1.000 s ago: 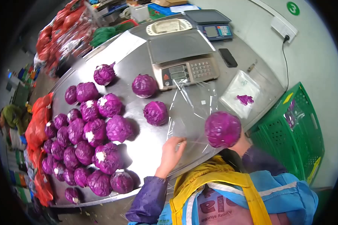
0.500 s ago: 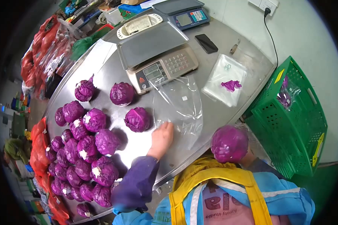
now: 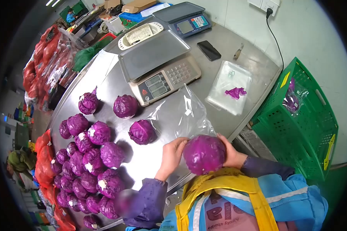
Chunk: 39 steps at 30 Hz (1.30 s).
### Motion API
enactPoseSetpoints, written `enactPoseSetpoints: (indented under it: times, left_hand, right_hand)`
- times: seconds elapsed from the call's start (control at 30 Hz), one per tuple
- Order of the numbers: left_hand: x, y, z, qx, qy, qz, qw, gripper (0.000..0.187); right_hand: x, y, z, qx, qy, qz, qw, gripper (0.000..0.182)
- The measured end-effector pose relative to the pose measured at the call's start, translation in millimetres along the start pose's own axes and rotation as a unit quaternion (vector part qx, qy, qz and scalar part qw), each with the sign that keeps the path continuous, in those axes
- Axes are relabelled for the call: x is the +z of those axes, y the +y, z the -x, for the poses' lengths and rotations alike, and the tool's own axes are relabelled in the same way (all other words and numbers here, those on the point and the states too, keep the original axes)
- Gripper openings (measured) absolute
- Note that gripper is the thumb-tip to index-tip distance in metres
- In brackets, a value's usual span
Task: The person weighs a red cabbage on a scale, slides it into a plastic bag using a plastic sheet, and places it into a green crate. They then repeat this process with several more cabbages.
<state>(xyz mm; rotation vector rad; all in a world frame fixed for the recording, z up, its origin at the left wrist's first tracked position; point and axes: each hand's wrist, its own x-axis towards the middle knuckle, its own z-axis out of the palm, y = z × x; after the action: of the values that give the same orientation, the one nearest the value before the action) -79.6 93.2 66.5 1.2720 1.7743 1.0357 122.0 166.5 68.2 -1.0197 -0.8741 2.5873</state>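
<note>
A large red cabbage [image 3: 204, 154] rests in my right hand [image 3: 233, 153], whose fingers curl round its far right side. Close against its left side, my left hand [image 3: 172, 157] is closed with thumb and fingers pinching the edge of a clear plastic bag [image 3: 189, 109]. The bag spreads out on the steel table just beyond the cabbage, its near end partly hidden behind it. A single smaller red cabbage [image 3: 142, 132] sits to the left of the bag.
Many red cabbages [image 3: 92, 159] crowd the table's left side. Past the bag stands a scale [image 3: 162, 82], with a phone [image 3: 209, 50] and a stack of clear bags [image 3: 229, 86] to its right. A green crate [image 3: 297, 123] stands off the right edge.
My right hand has brought the large cabbage leftward to the bag. My left hand has drawn the bag's near edge closer, and the bag has bunched upward.
</note>
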Motion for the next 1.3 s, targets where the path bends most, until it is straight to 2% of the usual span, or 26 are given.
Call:
enactPoseSetpoints:
  times: [0.03, 0.1, 0.13, 0.17, 0.23, 0.3, 0.37, 0.4, 0.43, 0.47, 0.5, 0.53, 0.6, 0.63, 0.7, 0.77, 0.87, 0.93, 0.97, 1.03, 1.07, 1.13, 1.17, 1.23, 1.27, 1.3]
  left_hand:
    - [0.7, 2.0, 6.0, -0.002, 0.000, -0.001, 1.000, 0.018]
    - [5.6, 5.2, 15.3, 0.001, 0.040, 0.015, 0.999, 0.019]
    - [8.5, 9.1, 21.0, 0.020, 0.054, 0.002, 0.998, 0.020]
    - [12.4, 13.7, 25.1, 0.087, 0.079, -0.049, 0.992, 0.019]
    - [25.0, 22.5, 29.6, 0.164, 0.088, -0.104, 0.977, 0.020]
    - [31.1, 22.2, 30.9, 0.148, 0.075, -0.135, 0.977, 0.021]
    - [29.7, 23.6, 31.2, 0.173, 0.060, -0.107, 0.977, 0.022]
    - [27.8, 9.1, 29.3, 0.159, 0.101, -0.087, 0.978, 0.021]
    - [17.4, 7.3, 24.6, 0.065, 0.121, -0.037, 0.990, 0.018]
    - [4.0, 9.9, 19.5, 0.041, 0.135, -0.032, 0.989, 0.017]
    - [-5.4, 13.7, 17.3, 0.018, 0.151, -0.028, 0.988, 0.016]
    - [-6.0, 10.4, 18.1, 0.020, 0.152, -0.030, 0.988, 0.016]
    - [-6.7, 0.3, 19.6, 0.040, 0.157, -0.010, 0.987, 0.017]
    - [-7.9, 0.5, 21.4, 0.039, 0.161, -0.012, 0.986, 0.017]
    - [-8.5, 1.2, 26.5, 0.032, 0.152, -0.010, 0.988, 0.017]
    - [-12.7, 1.9, 31.1, 0.030, 0.156, -0.021, 0.987, 0.016]
    - [-32.8, 2.0, 29.8, 0.047, 0.180, -0.062, 0.981, 0.013]
    - [-58.9, 13.5, 24.0, 0.097, 0.205, -0.057, 0.972, 0.012]
    - [-73.4, 30.3, 23.4, 0.113, 0.198, -0.063, 0.972, 0.012]
    - [-90.9, 56.3, 20.6, 0.140, 0.224, -0.043, 0.963, 0.011]
    - [-98.1, 70.9, 20.4, 0.155, 0.227, -0.055, 0.960, 0.011]
    - [-103.6, 69.5, 14.6, 0.144, 0.219, -0.060, 0.963, 0.011]
    - [-107.7, 69.0, 11.5, 0.133, 0.214, -0.068, 0.965, 0.011]
    - [-111.5, 69.4, 15.4, 0.114, 0.195, -0.086, 0.970, 0.011]
    - [-107.1, 69.4, 20.3, 0.119, 0.190, -0.075, 0.972, 0.011]
    - [-103.1, 68.8, 27.4, 0.122, 0.184, -0.065, 0.973, 0.011]
  right_hand:
    - [-10.5, 7.8, -4.1, 0.001, 0.000, -0.001, 1.000, 0.052]
    - [-29.5, 18.1, -18.4, 0.018, -0.079, -0.145, 0.986, 0.054]
    - [-31.5, 16.3, -12.1, 0.029, -0.102, -0.155, 0.982, 0.056]
    - [-31.3, 14.9, -9.5, 0.029, -0.103, -0.154, 0.982, 0.056]
    - [-29.1, 15.0, -3.4, 0.069, -0.108, -0.023, 0.992, 0.061]
    - [-20.4, 12.4, 2.0, 0.060, -0.125, -0.062, 0.988, 0.067]
    - [-15.7, 6.6, 5.0, 0.046, 0.012, 0.095, 0.994, 0.067]
    - [-1.8, -10.2, 11.9, 0.000, 0.026, 0.222, 0.975, 0.064]
    - [-6.3, -11.0, 7.6, -0.078, 0.026, 0.322, 0.943, 0.062]
    - [-6.5, -15.8, 2.7, -0.146, 0.088, 0.437, 0.883, 0.065]
    - [-5.0, -20.8, -3.3, -0.211, 0.148, 0.541, 0.801, 0.068]
    - [-3.4, -23.5, -10.2, -0.214, 0.147, 0.540, 0.801, 0.068]
    - [-2.1, -27.4, -28.0, -0.264, 0.212, 0.691, 0.638, 0.055]
    - [-4.7, -28.4, -37.2, -0.266, 0.207, 0.692, 0.639, 0.055]
    - [-9.1, -27.0, -52.8, -0.227, 0.148, 0.716, 0.643, 0.032]
    - [-1.1, -27.2, -56.9, -0.247, 0.143, 0.711, 0.643, 0.029]
    - [26.0, -46.4, -35.8, -0.283, 0.110, 0.728, 0.614, 0.025]
    - [56.7, -75.3, -0.4, -0.331, 0.031, 0.640, 0.693, 0.023]
    - [71.5, -85.4, 14.5, -0.329, 0.030, 0.641, 0.693, 0.023]
    - [97.5, -98.2, 32.4, -0.339, 0.040, 0.529, 0.777, 0.025]
    - [102.2, -97.1, 30.7, -0.341, 0.043, 0.530, 0.775, 0.025]
    - [105.3, -92.6, 26.0, -0.279, 0.019, 0.484, 0.829, 0.021]
    - [102.6, -87.3, 24.2, -0.283, 0.022, 0.486, 0.826, 0.021]
    - [97.2, -73.5, 23.2, -0.361, 0.028, 0.531, 0.766, 0.022]
    - [96.6, -68.7, 25.2, -0.345, 0.066, 0.492, 0.797, 0.024]
    - [89.9, -60.6, 27.1, -0.337, 0.068, 0.489, 0.802, 0.024]
